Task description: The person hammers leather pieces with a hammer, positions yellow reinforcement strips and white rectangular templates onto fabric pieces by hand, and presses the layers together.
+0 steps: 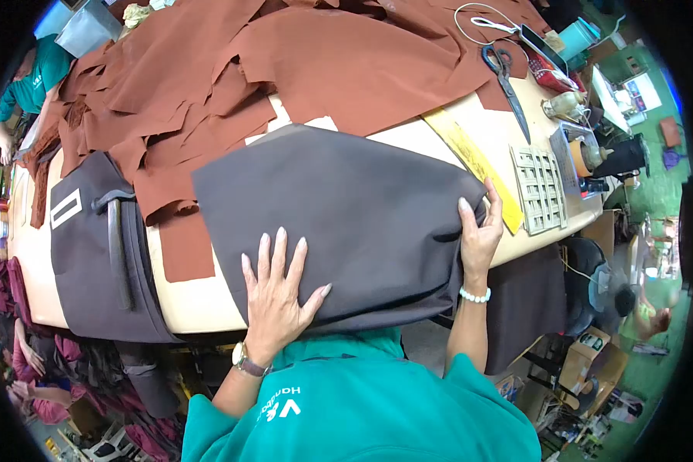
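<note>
Dark grey cloth (323, 223): plain, one even tone; counter (196, 306) is pale cream.
Cut sheets (362, 65): solid rust brown. Folded stack (92, 262): dark grey, with a cream rectangular frame mark (65, 209). Ruler (470, 158): bright yellow, dark markings. Scissors (507, 86): blue handles, dark grey blades. Slotted panel (540, 189): beige, gridded with rectangular openings. Shirt (393, 408): teal, white lettering. Bead bracelet (475, 296): whitish. Watch (241, 356): pale dial, brown strap. Floor (666, 185): green.

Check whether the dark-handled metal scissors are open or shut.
Shut: the dark-handled metal scissors have their blades lying together, tapering to a single point.
</note>
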Available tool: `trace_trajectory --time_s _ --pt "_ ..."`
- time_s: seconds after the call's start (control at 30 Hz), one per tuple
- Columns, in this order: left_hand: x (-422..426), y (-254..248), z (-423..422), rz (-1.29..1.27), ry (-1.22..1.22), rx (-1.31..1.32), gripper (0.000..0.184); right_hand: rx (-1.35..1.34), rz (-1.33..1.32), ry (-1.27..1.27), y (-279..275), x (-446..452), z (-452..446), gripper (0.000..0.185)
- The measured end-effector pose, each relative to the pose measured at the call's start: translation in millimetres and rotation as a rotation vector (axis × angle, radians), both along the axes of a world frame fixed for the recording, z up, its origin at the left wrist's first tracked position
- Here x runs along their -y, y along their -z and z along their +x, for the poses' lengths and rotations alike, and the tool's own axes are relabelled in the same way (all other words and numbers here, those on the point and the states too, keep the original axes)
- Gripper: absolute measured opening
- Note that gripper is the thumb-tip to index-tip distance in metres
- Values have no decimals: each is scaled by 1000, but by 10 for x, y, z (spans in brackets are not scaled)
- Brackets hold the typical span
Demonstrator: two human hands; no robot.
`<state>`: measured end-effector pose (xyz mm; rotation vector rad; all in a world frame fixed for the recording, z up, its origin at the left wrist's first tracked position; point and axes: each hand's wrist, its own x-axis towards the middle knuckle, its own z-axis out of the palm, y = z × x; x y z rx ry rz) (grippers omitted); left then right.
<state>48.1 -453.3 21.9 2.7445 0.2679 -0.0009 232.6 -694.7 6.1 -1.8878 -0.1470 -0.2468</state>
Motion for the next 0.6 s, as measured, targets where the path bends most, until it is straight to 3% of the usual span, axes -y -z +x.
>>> trace_trajectory --time_s 0.07,0.3,0.37,0.47,0.6 --pt "-8 -22 15 -11 -1 -18 72 37 -103 -12 -7 -3 8 54" --pt "-29 9 -4 -11 29 -10 73 14 12 64 42 5 -18 52" --pt "-37 12 -8 -17 40 -3 73 126 -46 120 55 -18 -21 51" --pt "-41 21 -16 -19 51 19 72 44 -86 296 127 54 -16 48" --pt "-89 23 -56 -29 71 58 70 1 -38 345 25 64 -99 46"
